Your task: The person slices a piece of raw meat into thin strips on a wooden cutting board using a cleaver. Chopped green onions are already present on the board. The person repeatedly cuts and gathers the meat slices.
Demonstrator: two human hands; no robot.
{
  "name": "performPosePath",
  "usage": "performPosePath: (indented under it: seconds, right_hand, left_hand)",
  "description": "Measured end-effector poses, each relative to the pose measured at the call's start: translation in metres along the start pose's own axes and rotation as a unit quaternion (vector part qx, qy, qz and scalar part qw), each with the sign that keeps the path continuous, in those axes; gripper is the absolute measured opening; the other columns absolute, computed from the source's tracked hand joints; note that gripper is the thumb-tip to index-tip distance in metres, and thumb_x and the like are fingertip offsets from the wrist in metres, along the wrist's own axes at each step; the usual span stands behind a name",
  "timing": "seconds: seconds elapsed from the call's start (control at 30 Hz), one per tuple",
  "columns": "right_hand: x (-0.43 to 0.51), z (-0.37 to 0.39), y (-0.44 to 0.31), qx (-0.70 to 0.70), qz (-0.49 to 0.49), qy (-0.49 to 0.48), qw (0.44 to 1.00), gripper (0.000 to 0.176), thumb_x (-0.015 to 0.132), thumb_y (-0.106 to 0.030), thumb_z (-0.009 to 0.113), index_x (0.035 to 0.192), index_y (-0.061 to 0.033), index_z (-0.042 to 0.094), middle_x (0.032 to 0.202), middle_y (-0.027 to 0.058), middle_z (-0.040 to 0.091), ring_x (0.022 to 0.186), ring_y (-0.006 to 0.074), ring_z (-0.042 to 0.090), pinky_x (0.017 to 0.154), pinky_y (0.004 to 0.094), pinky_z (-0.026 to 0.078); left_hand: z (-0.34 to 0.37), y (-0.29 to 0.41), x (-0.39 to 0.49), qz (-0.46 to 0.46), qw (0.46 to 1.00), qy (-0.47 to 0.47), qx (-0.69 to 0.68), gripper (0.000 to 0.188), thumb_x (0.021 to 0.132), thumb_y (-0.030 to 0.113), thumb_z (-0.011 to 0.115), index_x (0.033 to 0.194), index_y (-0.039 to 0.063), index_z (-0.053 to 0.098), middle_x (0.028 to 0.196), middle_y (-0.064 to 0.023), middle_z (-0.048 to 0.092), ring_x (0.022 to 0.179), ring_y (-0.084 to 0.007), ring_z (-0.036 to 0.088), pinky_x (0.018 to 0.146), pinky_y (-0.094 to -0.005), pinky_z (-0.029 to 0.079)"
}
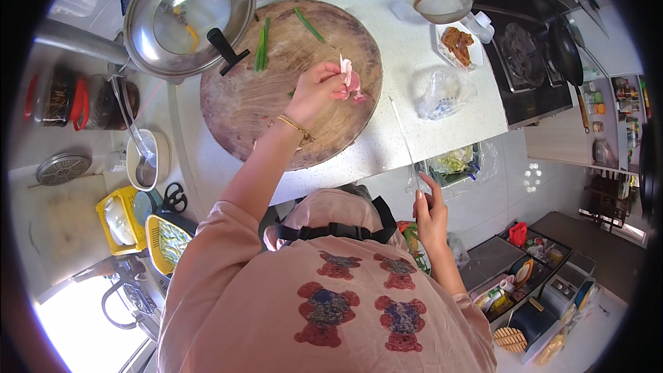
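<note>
My left hand (320,87) pinches a small piece of raw pink meat with a pale fatty edge (352,79) between thumb and fingers. It is held over the right half of a round wooden chopping board (238,103). Lengths of green onion (262,45) lie on the board's far side, with a single stalk (309,25) to their right. Small scraps rest near my left wrist. Off the counter's front edge, my right hand (431,212) grips a knife (403,129). Its blade appears nearly edge-on and points away over the counter; my fingers mostly hide the handle.
A lid with a glass centre (191,15) overlaps the board's far left edge. To the right are a clear plastic bag (440,96), a white dish (474,61) of brown meat, a strainer (444,6) and a black stove (528,62). Black-handled scissors (175,198) lie at left.
</note>
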State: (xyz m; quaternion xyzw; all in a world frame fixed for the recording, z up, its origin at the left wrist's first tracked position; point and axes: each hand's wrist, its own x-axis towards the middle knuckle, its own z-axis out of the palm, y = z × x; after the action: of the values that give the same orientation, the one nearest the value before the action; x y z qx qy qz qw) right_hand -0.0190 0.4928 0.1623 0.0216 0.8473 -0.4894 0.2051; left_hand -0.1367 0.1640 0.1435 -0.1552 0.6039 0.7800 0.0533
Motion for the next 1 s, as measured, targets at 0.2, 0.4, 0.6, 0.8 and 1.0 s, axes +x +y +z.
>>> performPosePath:
  seconds: [0.2, 0.4, 0.6, 0.8, 1.0]
  right_hand:
    - [0.022, 0.019, -0.007, 0.163, 0.026, 0.002, 0.986, 0.050, 0.107, -0.033, 0.052, 0.144, -0.0016, 0.046, 0.065, -0.0024, 0.048, 0.058, 0.0062, 0.043, 0.048, 0.0248, 0.033]
    - [0.044, 0.031, -0.026, 0.223, 0.041, -0.013, 0.974, 0.054, 0.108, -0.038, 0.048, 0.145, 0.0004, 0.042, 0.064, -0.0023, 0.044, 0.054, 0.0060, 0.041, 0.047, 0.0234, 0.035]
    - [0.043, 0.036, -0.028, 0.127, 0.047, -0.066, 0.989, 0.046, 0.109, -0.038, 0.044, 0.139, -0.0028, 0.051, 0.064, -0.0027, 0.045, 0.054, 0.0055, 0.041, 0.049, 0.0231, 0.037]
    - [0.040, 0.029, -0.028, -0.037, 0.022, -0.128, 0.991, 0.043, 0.108, -0.035, 0.047, 0.138, -0.0059, 0.053, 0.064, 0.0097, 0.054, 0.059, 0.0197, 0.054, 0.061, 0.0377, 0.045]
    - [0.053, 0.033, -0.029, -0.108, -0.014, -0.117, 0.987, 0.041, 0.108, -0.035, 0.046, 0.135, -0.0053, 0.055, 0.066, 0.0208, 0.060, 0.065, 0.0397, 0.063, 0.064, 0.0458, 0.047]
  left_hand:
    - [-0.001, -0.035, 0.034, 0.013, 0.999, -0.013, -0.040, 0.022, 0.095, 0.008, 0.066, 0.112, -0.005, 0.061, 0.103, -0.0122, 0.071, 0.085, -0.0155, 0.070, 0.072, -0.0283, 0.057]
    - [-0.006, -0.073, 0.020, -0.091, 0.989, 0.115, 0.023, 0.026, 0.094, 0.010, 0.067, 0.114, -0.005, 0.064, 0.106, -0.0128, 0.072, 0.089, -0.0177, 0.073, 0.075, -0.0284, 0.059]
    - [-0.011, -0.102, -0.004, -0.095, 0.983, 0.156, 0.020, 0.027, 0.091, 0.006, 0.069, 0.116, -0.003, 0.066, 0.105, -0.0107, 0.074, 0.089, -0.0171, 0.074, 0.073, -0.0262, 0.059]
    - [-0.012, -0.112, -0.004, -0.081, 0.984, 0.157, 0.019, 0.025, 0.090, 0.005, 0.070, 0.113, -0.003, 0.067, 0.104, -0.0109, 0.074, 0.087, -0.0157, 0.074, 0.072, -0.0246, 0.058]
    - [-0.013, -0.113, -0.004, -0.066, 0.986, 0.148, 0.038, 0.022, 0.088, 0.003, 0.070, 0.110, -0.003, 0.068, 0.098, -0.0102, 0.075, 0.086, -0.0151, 0.073, 0.072, -0.0244, 0.057]
